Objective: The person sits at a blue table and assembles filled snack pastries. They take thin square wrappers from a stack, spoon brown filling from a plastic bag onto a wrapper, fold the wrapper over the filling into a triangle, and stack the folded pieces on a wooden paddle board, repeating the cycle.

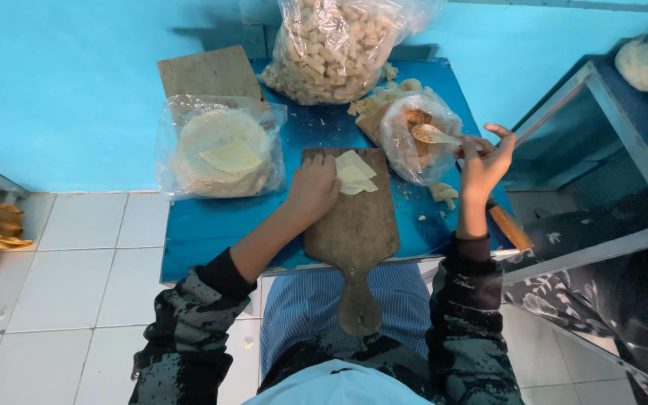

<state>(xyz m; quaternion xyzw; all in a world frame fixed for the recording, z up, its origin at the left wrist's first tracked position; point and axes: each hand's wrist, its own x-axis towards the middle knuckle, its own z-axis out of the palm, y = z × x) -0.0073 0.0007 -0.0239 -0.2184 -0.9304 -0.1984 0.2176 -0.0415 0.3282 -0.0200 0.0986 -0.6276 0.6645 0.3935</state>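
Hands over a small blue table [211,225]. Left hand [313,187] rests fingers-down on a wooden paddle board [354,225], touching thin pale dough squares [355,174] stacked at the board's far end; whether it grips one, cannot tell. Right hand [483,161] holds a spoon [433,135], pinched between the fingers, bowl dipped into an open clear bag of brownish filling [418,139] at the table's right edge. Board lies mid-table, handle hanging over the near edge.

Left side of table: bag of round flat wrappers [219,150], one yellowish square on top. Far edge: big bag of pale finished pieces [335,45], looks pretty full. Loose pieces [444,191] lie near the filling bag.

Progress judgement: lots already made, wrapper stack still thick so plenty left; current square laid out, filling being scooped, not yet on the dough, no folding yet.
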